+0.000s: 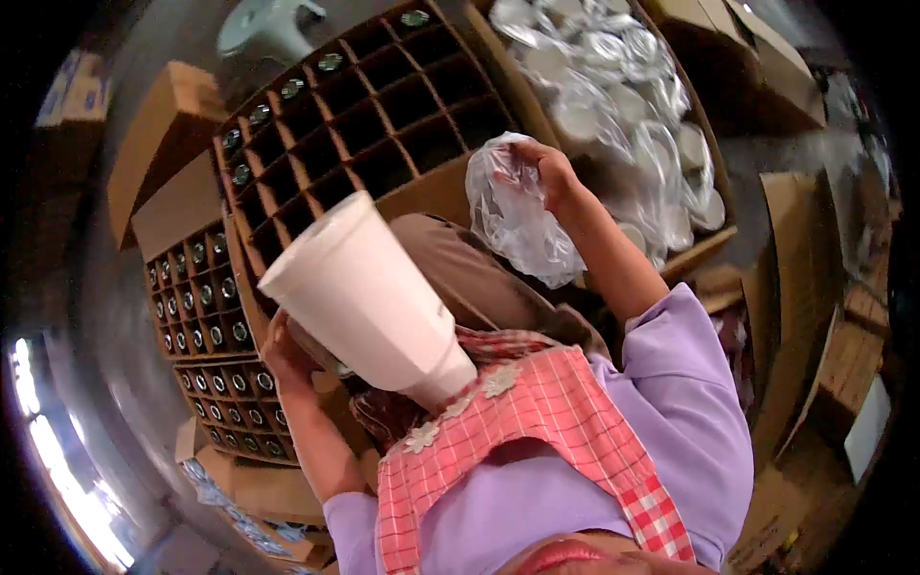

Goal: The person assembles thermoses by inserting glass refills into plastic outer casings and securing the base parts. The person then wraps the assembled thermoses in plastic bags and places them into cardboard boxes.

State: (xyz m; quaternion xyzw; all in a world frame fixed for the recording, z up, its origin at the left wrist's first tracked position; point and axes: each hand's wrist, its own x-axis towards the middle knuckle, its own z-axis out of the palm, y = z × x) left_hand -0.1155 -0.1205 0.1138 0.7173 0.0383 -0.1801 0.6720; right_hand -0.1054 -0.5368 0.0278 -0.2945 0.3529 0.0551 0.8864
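A large white tapered cup (374,297), wide at one end and narrow at the other, tilts in front of my chest. My left hand (287,350) is at its left side, with the fingers partly hidden behind it, and appears to grip it. Crumpled clear plastic bag (513,206) hangs from my right hand (546,172), whose fingers are closed on its upper edge. That hand is over my knee, beside an open carton (724,235) filled with white-topped items in clear plastic.
Ahead stands a large divided cardboard box (431,196) with several glass items along its far and left cells. Smaller divided boxes (230,359) at the left hold many glass pieces. A pale stool (268,29) stands at the back; cardboard flaps (795,278) rise at the right.
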